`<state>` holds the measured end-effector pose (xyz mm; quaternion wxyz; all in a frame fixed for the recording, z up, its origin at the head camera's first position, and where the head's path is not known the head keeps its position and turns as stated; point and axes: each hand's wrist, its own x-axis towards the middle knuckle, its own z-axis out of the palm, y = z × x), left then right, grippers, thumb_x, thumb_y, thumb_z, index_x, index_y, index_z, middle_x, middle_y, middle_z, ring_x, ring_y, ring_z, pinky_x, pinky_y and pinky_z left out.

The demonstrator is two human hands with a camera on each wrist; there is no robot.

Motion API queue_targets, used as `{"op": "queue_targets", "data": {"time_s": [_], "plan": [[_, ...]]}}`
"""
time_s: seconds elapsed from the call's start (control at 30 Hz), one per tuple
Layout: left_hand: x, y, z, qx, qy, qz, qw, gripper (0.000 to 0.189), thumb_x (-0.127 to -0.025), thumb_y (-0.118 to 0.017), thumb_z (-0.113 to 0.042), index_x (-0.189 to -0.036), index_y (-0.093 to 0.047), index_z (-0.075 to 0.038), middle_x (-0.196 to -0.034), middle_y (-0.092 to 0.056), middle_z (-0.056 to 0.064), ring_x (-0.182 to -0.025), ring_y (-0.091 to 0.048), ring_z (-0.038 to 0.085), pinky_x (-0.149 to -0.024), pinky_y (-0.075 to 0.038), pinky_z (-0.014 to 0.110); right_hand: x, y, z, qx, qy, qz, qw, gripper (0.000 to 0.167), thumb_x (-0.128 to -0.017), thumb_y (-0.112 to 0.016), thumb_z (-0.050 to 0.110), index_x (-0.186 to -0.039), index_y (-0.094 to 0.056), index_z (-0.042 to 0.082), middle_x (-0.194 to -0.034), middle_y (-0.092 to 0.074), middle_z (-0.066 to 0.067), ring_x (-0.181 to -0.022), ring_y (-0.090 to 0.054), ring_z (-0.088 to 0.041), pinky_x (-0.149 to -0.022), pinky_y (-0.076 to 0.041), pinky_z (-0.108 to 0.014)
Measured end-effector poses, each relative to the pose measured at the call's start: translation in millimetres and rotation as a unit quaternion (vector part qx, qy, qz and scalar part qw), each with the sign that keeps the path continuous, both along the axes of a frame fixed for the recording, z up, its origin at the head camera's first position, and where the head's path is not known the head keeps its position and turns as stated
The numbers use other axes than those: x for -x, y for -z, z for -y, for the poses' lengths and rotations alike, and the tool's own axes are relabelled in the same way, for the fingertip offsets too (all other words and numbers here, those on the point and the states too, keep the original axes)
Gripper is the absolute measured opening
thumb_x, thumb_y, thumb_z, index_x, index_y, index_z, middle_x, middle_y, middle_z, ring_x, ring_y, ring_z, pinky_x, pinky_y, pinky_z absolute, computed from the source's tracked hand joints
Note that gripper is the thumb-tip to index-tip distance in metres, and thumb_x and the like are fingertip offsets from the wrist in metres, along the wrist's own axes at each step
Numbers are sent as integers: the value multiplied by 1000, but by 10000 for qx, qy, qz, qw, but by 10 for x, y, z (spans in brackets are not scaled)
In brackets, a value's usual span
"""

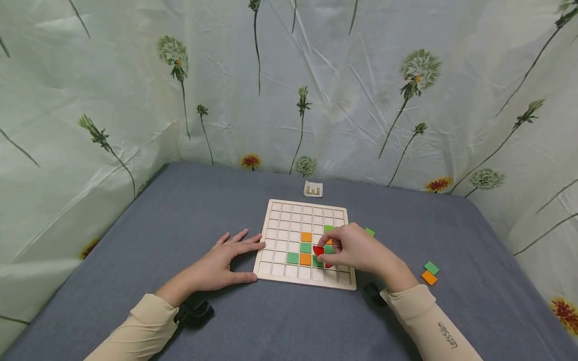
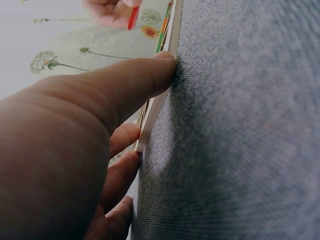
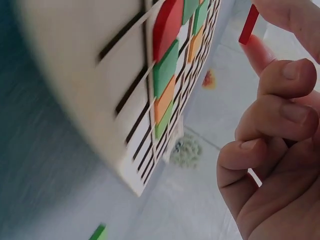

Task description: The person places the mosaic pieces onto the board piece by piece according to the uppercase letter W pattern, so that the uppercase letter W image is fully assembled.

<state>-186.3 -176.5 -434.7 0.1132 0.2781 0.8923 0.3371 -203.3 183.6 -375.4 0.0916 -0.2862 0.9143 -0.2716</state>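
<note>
My right hand [image 1: 358, 249] pinches a red tile [image 3: 249, 24] between thumb and index finger, held just above a wooden grid board [image 1: 276, 223]. The tile's edge looks curved in the head view. The other right fingers are curled in. On the board lie several green and orange square tiles, among them an orange tile [image 1: 306, 236] and a green tile [image 1: 292, 258]. Another red tile [image 3: 167, 30] with a rounded edge sits in the board, partly hidden by the right hand in the head view. My left hand [image 1: 217, 263], fingers spread, touches the board's left edge.
On the grey cloth, right of the board, lie a green tile [image 1: 431, 267] and an orange tile [image 1: 429, 278]. Another green tile [image 1: 370, 232] shows behind the right hand. A small printed card [image 1: 313, 189] lies beyond the board, before the flowered curtain [image 1: 280, 125].
</note>
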Motion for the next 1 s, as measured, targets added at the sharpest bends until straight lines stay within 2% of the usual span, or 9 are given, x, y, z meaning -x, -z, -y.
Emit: {"op": "queue_targets", "data": {"time_s": [0.2,0.47,0.77,1.0], "plan": [[0,-13,-1,25,3,-34,10000,74,-93,-83,-46,-159,-55,-26,-174,-39,-1,-167,-18,43,-129,-2,75,78,48,232,95,-183,122,9997,11,-92,-84,23,-101,-81,17,-58,-51,12,-49,-50,-1,-55,-41,-20],[7,-9,-1,71,14,-50,10000,74,-94,-82,-48,-159,-55,-26,-174,-39,-1,-167,-19,44,-128,-3,76,105,82,493,44,-274,329,9991,12,-92,-85,26,-99,-80,18,-58,-50,11,-51,-42,-1,-53,-36,-19],[14,10,3,48,48,-144,9999,73,-94,-82,-48,-159,-56,-27,-174,-40,0,-166,-20,44,-128,-3,77,130,135,729,-261,-419,-134,9987,13,-91,-85,31,-97,-82,20,-59,-52,13,-56,-46,2,-55,-38,-19],[18,21,3,72,58,-243,9997,73,-94,-82,-48,-159,-56,-27,-174,-40,-1,-166,-21,44,-127,-4,78,134,161,816,-375,-344,-189,9985,14,-88,-87,31,-96,-81,21,-63,-55,12,-59,-49,0,-56,-40,-21]]}}
